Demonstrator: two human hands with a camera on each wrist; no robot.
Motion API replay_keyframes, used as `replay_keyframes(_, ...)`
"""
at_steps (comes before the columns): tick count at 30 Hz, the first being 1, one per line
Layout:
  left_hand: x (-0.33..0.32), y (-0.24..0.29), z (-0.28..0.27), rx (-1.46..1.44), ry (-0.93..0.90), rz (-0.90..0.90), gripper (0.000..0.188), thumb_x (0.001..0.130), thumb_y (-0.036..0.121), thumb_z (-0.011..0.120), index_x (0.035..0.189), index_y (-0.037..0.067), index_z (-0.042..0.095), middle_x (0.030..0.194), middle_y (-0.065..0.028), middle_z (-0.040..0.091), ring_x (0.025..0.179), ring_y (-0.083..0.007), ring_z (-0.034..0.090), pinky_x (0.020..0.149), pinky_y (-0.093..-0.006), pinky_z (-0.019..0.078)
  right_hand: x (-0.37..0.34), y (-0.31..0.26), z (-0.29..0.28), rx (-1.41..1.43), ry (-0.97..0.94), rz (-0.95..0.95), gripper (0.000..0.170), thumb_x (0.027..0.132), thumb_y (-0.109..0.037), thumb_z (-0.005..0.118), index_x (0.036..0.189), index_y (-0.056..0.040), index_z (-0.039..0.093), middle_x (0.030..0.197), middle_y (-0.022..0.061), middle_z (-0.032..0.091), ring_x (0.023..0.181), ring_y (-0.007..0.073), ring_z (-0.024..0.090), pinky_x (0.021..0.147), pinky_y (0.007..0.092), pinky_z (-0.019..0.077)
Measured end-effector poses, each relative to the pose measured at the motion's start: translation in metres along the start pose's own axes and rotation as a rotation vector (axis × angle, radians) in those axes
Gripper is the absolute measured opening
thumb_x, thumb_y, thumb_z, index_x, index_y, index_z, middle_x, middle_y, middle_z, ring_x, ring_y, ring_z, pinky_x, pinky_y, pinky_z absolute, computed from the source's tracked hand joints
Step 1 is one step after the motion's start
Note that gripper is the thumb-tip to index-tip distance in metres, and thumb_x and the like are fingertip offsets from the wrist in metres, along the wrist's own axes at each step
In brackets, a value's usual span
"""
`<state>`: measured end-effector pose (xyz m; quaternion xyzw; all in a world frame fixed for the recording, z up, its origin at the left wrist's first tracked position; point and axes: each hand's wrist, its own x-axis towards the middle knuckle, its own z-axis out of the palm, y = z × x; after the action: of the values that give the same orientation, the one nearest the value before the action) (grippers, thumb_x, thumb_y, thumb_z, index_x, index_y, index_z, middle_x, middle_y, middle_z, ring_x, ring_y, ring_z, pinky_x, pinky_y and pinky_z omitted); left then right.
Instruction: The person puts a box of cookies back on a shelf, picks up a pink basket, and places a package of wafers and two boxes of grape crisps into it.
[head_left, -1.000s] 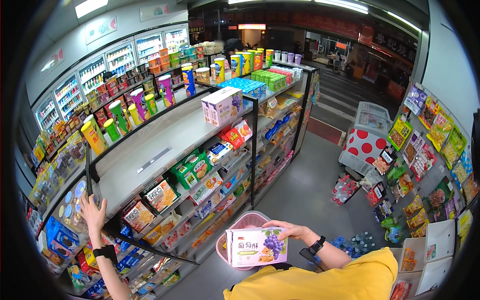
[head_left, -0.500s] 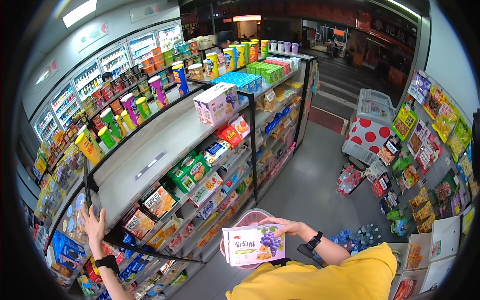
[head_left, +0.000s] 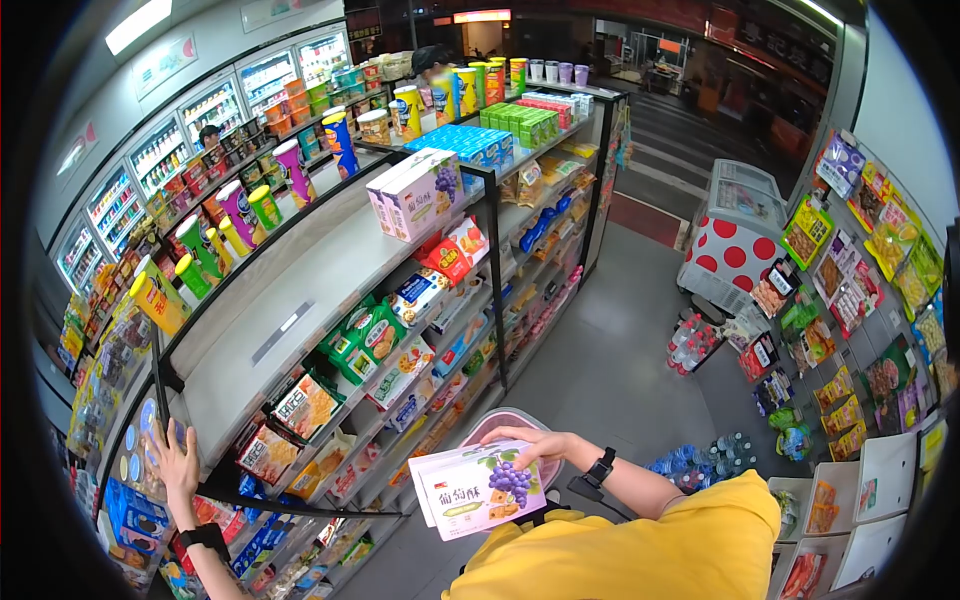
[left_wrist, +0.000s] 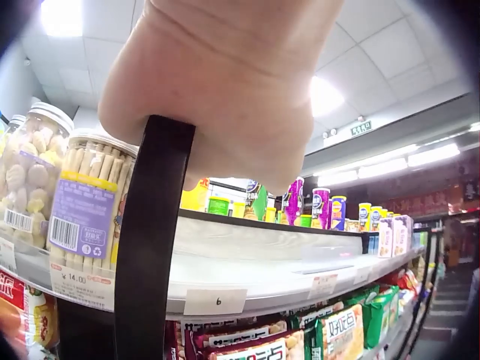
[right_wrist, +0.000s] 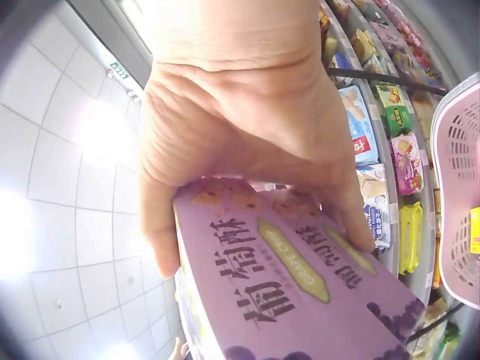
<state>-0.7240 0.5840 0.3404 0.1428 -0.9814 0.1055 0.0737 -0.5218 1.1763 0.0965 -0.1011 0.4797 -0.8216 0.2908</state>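
Right hand [head_left: 530,446] clamped on two grape-biscuit boxes [head_left: 470,500], near one pink basket [right_wrist: 444,247]! Two matching boxes [head_left: 422,202] stand on the shelf [head_left: 330,272]; left hand [head_left: 176,464], fingers apart, palm against one black post [left_wrist: 154,232].

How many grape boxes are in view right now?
4: two held boxes in the right hand, two shelved boxes on the top shelf. Others may be hidden behind them.
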Motion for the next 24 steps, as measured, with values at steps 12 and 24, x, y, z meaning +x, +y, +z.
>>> replay_keyframes(12,-0.003,0.000,0.005,-0.067,0.071,-0.017,0.067,0.099,0.061,0.042,0.148,0.016,0.046,0.163,-0.0063,0.022,0.153,-0.0292,0.009,0.118,-0.0601,0.0054,0.004,-0.010,0.001,-0.139,0.131,-0.040,0.079,0.075,-0.019,0.080,0.144,-0.0076,0.043,0.138,0.0091,0.049,0.132,0.0192,0.045,0.113,0.0329,0.0332)
replay_keyframes(24,0.002,-0.005,0.014,-0.099,0.103,0.011,0.072,0.096,0.066,0.043,0.148,0.015,0.046,0.163,-0.0071,0.024,0.153,-0.0306,0.010,0.117,-0.0630,0.0070,-0.018,-0.029,0.016,-0.170,0.290,-0.073,0.070,0.082,-0.019,0.079,0.141,-0.0058,0.043,0.132,0.0108,0.054,0.124,0.0180,0.052,0.106,0.0322,0.0427)
